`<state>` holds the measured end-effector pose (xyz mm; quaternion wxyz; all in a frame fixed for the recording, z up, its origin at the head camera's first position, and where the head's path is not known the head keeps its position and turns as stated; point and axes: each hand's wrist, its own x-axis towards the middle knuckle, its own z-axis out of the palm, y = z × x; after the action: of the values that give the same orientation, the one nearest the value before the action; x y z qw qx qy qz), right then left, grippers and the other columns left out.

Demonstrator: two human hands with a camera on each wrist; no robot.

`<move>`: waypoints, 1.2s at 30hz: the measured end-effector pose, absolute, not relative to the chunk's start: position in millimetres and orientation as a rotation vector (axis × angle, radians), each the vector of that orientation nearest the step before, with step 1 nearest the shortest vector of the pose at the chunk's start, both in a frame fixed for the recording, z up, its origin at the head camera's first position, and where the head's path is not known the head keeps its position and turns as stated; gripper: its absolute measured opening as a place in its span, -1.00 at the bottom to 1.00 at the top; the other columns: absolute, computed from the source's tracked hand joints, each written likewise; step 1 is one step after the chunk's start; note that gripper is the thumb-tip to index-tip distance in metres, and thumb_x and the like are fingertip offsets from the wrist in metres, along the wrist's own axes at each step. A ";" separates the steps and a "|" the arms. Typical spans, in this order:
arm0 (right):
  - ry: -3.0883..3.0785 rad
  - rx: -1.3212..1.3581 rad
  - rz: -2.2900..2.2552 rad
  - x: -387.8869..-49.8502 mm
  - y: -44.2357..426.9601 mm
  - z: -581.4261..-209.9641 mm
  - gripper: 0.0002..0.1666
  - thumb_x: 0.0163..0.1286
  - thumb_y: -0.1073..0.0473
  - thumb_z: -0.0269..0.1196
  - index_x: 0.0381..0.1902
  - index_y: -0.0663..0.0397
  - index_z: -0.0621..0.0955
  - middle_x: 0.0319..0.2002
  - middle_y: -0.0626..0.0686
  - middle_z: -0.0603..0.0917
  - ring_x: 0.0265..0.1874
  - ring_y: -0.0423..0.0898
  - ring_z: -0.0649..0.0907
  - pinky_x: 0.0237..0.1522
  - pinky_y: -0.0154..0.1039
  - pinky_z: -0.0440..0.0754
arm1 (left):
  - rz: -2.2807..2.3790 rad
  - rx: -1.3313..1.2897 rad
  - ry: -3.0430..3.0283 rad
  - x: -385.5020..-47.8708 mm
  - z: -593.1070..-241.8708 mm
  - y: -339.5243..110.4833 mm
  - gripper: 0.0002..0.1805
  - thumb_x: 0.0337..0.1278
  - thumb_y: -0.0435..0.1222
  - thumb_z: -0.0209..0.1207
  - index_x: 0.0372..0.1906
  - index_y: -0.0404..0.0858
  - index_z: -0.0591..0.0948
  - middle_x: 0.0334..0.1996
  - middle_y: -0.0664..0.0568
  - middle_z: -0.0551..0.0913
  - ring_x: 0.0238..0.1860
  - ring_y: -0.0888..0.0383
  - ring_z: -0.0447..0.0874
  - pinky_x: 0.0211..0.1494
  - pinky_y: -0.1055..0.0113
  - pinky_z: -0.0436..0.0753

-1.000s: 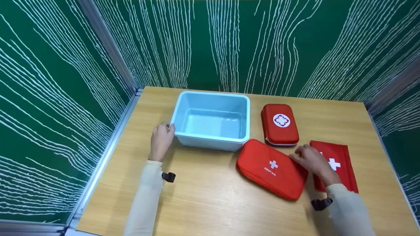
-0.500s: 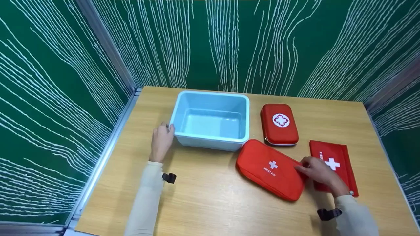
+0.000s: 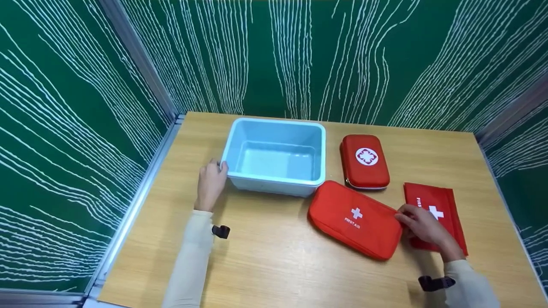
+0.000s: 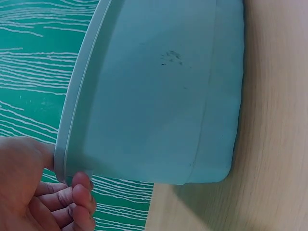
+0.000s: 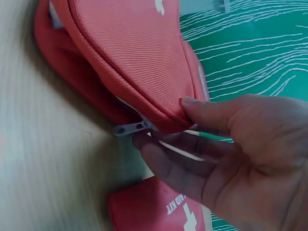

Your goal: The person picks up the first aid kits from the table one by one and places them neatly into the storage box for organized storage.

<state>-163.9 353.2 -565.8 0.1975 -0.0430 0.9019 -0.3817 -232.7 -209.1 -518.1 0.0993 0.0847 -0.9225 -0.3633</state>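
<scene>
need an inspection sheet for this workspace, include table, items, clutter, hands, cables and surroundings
Surface: pale-brown wood-grain table, bright glare near its front.
Job's things: light-blue rectangular plastic tub, dark marks on one outer side; bright-red rounded fabric first-aid pouch, lying logo up.
Clutter: two other items, a deep-red rounded-rectangle zipped case behind the pouch and a flat red rectangular packet right of it.
Hands: left hand holds the tub's left rim; right hand pinches a corner of the pouch.
Cables: nothing seen.
Surroundings: dark-green panels with wavy white lines, grey metal posts.
</scene>
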 end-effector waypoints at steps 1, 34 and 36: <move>2.520 -0.122 -1.095 -164.3 353.8 -564.0 -0.71 0.44 0.10 0.19 -0.04 0.20 0.52 -0.25 0.15 0.59 -0.36 0.01 0.63 -0.36 -0.14 0.70 | -1.077 0.252 -2.724 -232.8 -518.3 -209.2 -0.66 0.41 -0.12 -0.04 -0.39 -0.30 0.48 -0.56 -0.02 0.41 -0.52 0.07 0.42 -0.45 0.28 0.38; 2.795 -0.173 -1.453 -228.7 340.6 -409.6 -0.46 0.46 -0.06 0.11 0.22 0.17 0.48 -0.23 -0.24 0.65 -0.38 -0.24 0.69 -0.23 -0.50 0.61 | -1.116 0.204 -2.723 -231.7 -515.6 -209.7 -0.69 0.43 -0.16 -0.05 -0.37 -0.30 0.50 -0.58 0.01 0.38 -0.56 0.13 0.37 -0.48 0.31 0.37; 2.763 -0.221 -1.508 -236.6 333.0 -410.4 -0.51 0.48 0.03 0.11 0.19 0.26 0.49 -0.26 -0.21 0.65 -0.41 -0.22 0.69 -0.25 -0.47 0.64 | -1.096 0.197 -2.716 -232.1 -515.3 -208.9 -0.68 0.42 -0.17 -0.04 -0.39 -0.31 0.50 -0.60 0.01 0.38 -0.57 0.12 0.36 -0.49 0.31 0.36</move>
<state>-236.6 333.0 -410.4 -0.0069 -0.0701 0.8756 -0.4779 -232.1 -208.9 -515.3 0.1028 0.0668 -0.9204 -0.3713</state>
